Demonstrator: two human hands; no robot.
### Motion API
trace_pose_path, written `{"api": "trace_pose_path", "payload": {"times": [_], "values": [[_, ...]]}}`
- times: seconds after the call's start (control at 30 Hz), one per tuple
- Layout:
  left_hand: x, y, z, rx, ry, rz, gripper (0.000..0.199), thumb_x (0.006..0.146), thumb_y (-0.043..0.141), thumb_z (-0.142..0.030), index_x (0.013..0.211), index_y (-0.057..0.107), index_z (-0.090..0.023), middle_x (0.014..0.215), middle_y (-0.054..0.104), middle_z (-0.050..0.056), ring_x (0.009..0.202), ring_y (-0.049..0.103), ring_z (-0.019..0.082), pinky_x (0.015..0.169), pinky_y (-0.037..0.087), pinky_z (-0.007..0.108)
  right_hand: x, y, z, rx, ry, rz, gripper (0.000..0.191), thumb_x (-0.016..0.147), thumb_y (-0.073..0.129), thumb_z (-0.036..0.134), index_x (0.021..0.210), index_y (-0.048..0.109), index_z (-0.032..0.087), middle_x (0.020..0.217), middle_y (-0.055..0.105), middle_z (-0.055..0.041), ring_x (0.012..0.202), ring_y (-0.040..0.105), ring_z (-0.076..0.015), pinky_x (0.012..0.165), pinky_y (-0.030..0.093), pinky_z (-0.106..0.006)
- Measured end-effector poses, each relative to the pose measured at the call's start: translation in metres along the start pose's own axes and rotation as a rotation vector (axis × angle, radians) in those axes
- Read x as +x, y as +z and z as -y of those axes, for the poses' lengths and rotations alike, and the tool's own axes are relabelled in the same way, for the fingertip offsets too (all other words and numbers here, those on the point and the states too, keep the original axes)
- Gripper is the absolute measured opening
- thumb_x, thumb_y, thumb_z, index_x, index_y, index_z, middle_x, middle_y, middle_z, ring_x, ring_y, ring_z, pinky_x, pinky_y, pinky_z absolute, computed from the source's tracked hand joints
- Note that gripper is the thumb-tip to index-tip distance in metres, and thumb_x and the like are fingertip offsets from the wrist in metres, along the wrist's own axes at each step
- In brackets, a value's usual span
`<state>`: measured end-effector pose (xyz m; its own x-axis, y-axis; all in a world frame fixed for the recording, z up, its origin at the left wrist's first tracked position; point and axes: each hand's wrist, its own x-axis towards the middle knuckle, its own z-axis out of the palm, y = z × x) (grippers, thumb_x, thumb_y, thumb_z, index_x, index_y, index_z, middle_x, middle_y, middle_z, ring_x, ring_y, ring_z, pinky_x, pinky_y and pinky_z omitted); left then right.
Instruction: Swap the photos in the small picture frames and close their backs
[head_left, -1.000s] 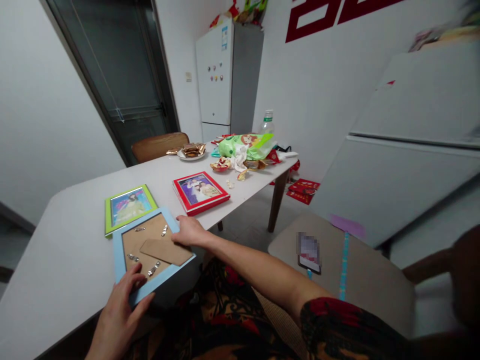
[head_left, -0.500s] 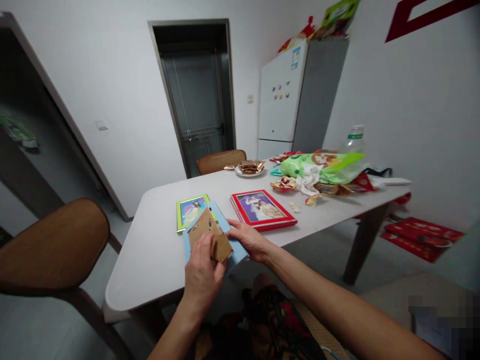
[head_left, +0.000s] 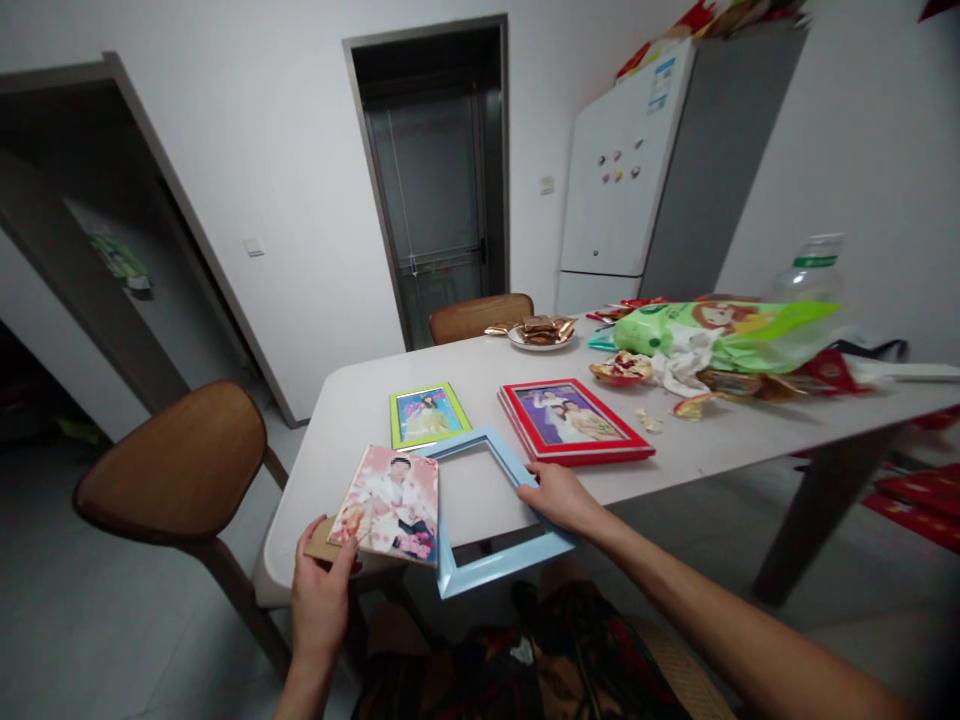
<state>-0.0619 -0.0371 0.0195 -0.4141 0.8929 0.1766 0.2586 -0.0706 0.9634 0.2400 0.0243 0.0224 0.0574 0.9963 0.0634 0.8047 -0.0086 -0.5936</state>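
Observation:
My left hand [head_left: 324, 580] pinches the lower left corner of a pink photo [head_left: 390, 505], which lies against a brown backing board [head_left: 322, 540]. The photo faces up. My right hand [head_left: 559, 497] grips the right side of a light blue frame [head_left: 499, 565], whose middle is open and shows the table through it. The photo's right edge meets the frame's left side. Behind them a green-edged frame with a picture [head_left: 429, 415] lies on the white table [head_left: 307, 440]. To its right is a stack of red frames [head_left: 574, 420], the top one holding a purple picture.
A plate of wrapped snacks [head_left: 541, 335] stands at the table's back. Opened fruit [head_left: 621, 367], crumpled tissue [head_left: 684, 360], a green bag [head_left: 720, 330] and a clear bottle [head_left: 814, 270] are at the right. Brown chairs [head_left: 180, 460] stand left and behind.
The backing board has come out of the blue frame and turned over, showing the pink photo. My left hand has moved left with it, while my right hand keeps the frame. The view has shifted.

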Motion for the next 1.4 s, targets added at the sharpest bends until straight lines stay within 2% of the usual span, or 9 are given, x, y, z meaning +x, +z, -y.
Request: {"api": "trace_pose_path", "payload": {"times": [0.07,0.17,0.43,0.53,0.67,0.9,1.07,1.23,1.4], "values": [[-0.002,-0.004,0.016,-0.012,-0.047,0.018,0.051,0.064,0.061,-0.040,0.106,0.045,-0.015,0.102,0.056,0.008,0.094,0.054,0.022,0.079,0.044,0.033,0.000,0.002,-0.002,-0.129,-0.007,-0.024,0.028,0.066,0.045,0.023,0.085,0.063,0.011,0.083,0.065,-0.0114,0.079,0.059,-0.0200,0.068,0.038,-0.024],[-0.008,-0.007,0.028,-0.151,-0.157,-0.003,0.049,0.064,0.063,-0.037,0.105,0.045,-0.017,0.100,0.057,0.006,0.090,0.056,0.020,0.073,0.046,0.030,-0.003,0.005,-0.001,-0.261,-0.012,-0.017,0.027,0.068,0.045,0.027,0.081,0.062,0.010,0.080,0.064,-0.0133,0.080,0.058,-0.0216,0.069,0.038,-0.026],[-0.016,-0.002,0.015,-0.618,-0.387,-0.040,0.023,0.070,0.057,-0.011,0.090,0.048,-0.018,0.077,0.061,-0.001,0.065,0.060,0.008,0.062,0.047,0.017,-0.010,0.008,0.011,-0.390,-0.045,-0.044,0.033,0.072,0.044,0.031,0.097,0.055,0.012,0.091,0.057,-0.0140,0.083,0.054,-0.0238,0.064,0.038,-0.030],[-0.015,0.000,0.011,-0.613,-0.401,-0.027,0.027,0.070,0.056,-0.007,0.093,0.047,-0.018,0.078,0.062,0.000,0.065,0.060,0.008,0.061,0.047,0.017,-0.011,0.009,0.015,-0.377,-0.087,-0.074,0.035,0.072,0.046,0.029,0.101,0.055,0.011,0.097,0.055,-0.0152,0.092,0.050,-0.0248,0.072,0.037,-0.032],[-0.017,0.001,0.009,-0.552,-0.416,0.028,0.031,0.070,0.058,-0.010,0.098,0.047,-0.017,0.079,0.063,0.002,0.065,0.060,0.008,0.060,0.046,0.017,-0.016,0.020,0.031,-0.230,-0.251,-0.066,0.038,0.074,0.045,0.027,0.107,0.054,0.011,0.102,0.054,-0.0128,0.098,0.046,-0.0211,0.085,0.032,-0.030],[-0.020,0.006,0.004,-0.563,-0.418,0.037,0.034,0.067,0.060,-0.012,0.099,0.048,-0.017,0.080,0.063,0.002,0.067,0.061,0.010,0.062,0.046,0.018,-0.030,0.051,0.078,-0.050,-0.508,-0.001,0.029,0.073,0.047,0.028,0.096,0.059,0.015,0.099,0.054,-0.0088,0.093,0.045,-0.0182,0.082,0.033,-0.028],[-0.024,0.009,0.000,-0.642,-0.418,0.139,0.047,0.062,0.065,-0.016,0.105,0.047,-0.016,0.089,0.064,0.005,0.076,0.061,0.014,0.069,0.046,0.021,-0.035,0.055,0.095,-0.136,-0.479,0.027,0.035,0.070,0.050,0.042,0.091,0.059,0.016,0.094,0.053,-0.0100,0.090,0.044,-0.0221,0.078,0.032,-0.033],[-0.030,0.014,-0.017,-0.657,-0.373,0.328,0.053,0.060,0.066,-0.022,0.110,0.049,-0.015,0.097,0.063,0.008,0.091,0.058,0.019,0.078,0.044,0.026,-0.034,0.052,0.110,-0.048,-0.386,0.113,0.059,0.070,0.041,0.060,0.108,0.051,0.016,0.102,0.052,-0.0129,0.095,0.045,-0.0254,0.079,0.032,-0.037],[-0.037,0.027,-0.037,-0.624,-0.323,0.310,0.051,0.056,0.068,-0.023,0.105,0.055,-0.017,0.103,0.061,0.006,0.098,0.054,0.021,0.084,0.041,0.029,-0.024,0.051,0.123,0.142,-0.303,0.128,0.081,0.065,0.046,0.060,0.128,0.029,0.012,0.127,0.034,-0.0173,0.115,0.033,-0.0276,0.089,0.029,-0.037]]}}
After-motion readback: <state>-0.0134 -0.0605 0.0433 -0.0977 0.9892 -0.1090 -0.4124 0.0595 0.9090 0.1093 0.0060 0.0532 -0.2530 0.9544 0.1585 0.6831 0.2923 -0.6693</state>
